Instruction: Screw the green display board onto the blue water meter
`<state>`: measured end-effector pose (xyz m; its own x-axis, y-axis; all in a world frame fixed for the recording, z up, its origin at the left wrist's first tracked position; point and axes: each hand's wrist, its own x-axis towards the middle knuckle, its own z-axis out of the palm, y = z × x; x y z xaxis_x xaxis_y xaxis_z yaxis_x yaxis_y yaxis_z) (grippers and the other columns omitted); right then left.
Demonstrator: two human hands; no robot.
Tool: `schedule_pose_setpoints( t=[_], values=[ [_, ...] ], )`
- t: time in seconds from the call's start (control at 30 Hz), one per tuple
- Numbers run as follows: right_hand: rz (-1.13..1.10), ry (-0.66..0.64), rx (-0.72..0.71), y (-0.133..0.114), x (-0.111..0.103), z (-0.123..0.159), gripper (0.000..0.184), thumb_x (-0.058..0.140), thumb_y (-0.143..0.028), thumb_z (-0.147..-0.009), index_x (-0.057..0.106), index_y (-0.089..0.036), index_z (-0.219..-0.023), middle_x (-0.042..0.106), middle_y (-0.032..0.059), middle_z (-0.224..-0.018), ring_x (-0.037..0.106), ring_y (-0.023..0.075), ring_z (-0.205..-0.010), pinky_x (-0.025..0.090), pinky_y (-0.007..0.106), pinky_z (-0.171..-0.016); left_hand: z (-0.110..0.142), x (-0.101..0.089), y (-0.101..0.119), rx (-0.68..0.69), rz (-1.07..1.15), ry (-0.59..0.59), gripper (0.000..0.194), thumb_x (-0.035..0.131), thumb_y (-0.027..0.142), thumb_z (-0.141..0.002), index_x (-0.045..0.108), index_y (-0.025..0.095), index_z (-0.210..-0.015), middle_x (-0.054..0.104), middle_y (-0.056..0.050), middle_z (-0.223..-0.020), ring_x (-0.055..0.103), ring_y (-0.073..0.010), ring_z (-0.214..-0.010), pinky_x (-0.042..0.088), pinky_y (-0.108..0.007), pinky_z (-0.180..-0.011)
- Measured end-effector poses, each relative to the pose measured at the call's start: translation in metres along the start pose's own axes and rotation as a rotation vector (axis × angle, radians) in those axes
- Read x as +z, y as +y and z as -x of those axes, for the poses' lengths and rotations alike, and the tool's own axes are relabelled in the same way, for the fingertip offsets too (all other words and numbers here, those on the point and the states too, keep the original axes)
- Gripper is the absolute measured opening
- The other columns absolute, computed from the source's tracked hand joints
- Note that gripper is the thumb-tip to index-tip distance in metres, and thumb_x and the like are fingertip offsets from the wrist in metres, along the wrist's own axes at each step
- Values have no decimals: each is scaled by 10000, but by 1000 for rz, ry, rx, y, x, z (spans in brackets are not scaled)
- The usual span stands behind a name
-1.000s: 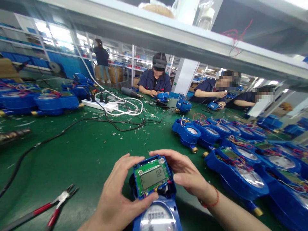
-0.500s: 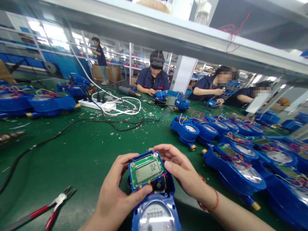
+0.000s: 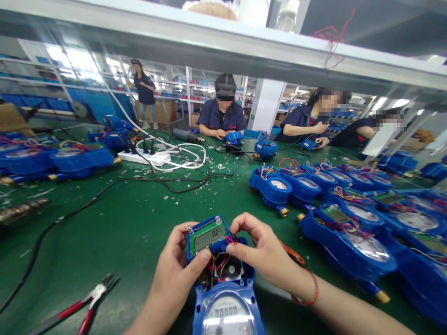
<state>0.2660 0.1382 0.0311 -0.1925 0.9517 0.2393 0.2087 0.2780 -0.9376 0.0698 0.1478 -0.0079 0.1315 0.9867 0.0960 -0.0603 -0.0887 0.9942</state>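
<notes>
A blue water meter [image 3: 226, 291] lies in front of me with its upper housing uncovered, showing wires and a round black part inside. Above that cavity, tilted, is its display module [image 3: 208, 236], a green circuit board with an LCD in a blue frame. My left hand [image 3: 178, 263] grips the module's left side, thumb on the lower edge. My right hand [image 3: 256, 244] is at its right edge, thumb and fingers closed around red wires [image 3: 230, 240]; its exact hold is partly hidden. An orange-handled tool [image 3: 293, 255] lies partly behind my right wrist.
Red-handled pliers [image 3: 94, 298] lie at lower left. Rows of blue meters [image 3: 349, 242] fill the right side; more [image 3: 82, 160] stand at left. A white power strip [image 3: 146, 158] and black cable [image 3: 104, 190] cross the bench. A shelf [image 3: 223, 42] hangs overhead. Co-workers [image 3: 221, 116] sit opposite.
The display module has tipped and lifted away from the housing, baring more of the wires beneath. My right fingers have shifted from the module's upper right side to the red wires.
</notes>
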Motion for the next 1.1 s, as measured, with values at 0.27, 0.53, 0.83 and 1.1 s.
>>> schedule_pose_setpoints(
  t=[0.27, 0.53, 0.83, 1.1],
  values=[
    [64, 119, -130, 2, 5, 4, 111, 689, -255, -831, 613, -194, -883, 595, -7, -799, 553, 136, -756, 462, 262, -708, -6, -9, 8, -86, 49, -193, 558, 721, 603, -728, 498, 237, -1086, 653, -2, -917, 639, -182, -830, 488, -249, -706],
    [-65, 101, -199, -10, 3, 14, 70, 636, -168, -863, 630, -205, -922, 619, 9, -878, 581, 135, -835, 476, 256, -764, -11, -22, 13, -121, 65, -435, 648, 755, 538, -727, 550, 254, -1272, 641, -77, -1261, 586, -288, -1202, 458, -386, -1016],
    [-75, -24, -234, -23, 1, 16, 219, 598, -118, -834, 575, -197, -1036, 606, 17, -957, 571, 153, -924, 459, 305, -841, -9, -19, 13, -20, -30, -342, 605, 864, 488, -599, 634, 227, -1094, 724, -66, -1074, 687, -275, -1013, 536, -314, -845],
    [420, -175, -405, -30, -9, 16, 112, 658, -175, -863, 579, -142, -935, 631, 60, -962, 517, 188, -904, 392, 348, -809, -7, -28, -2, 533, -305, 145, 506, 860, 217, -624, 687, 281, -1095, 740, -28, -1067, 694, -211, -1027, 535, -273, -914]
  ],
)
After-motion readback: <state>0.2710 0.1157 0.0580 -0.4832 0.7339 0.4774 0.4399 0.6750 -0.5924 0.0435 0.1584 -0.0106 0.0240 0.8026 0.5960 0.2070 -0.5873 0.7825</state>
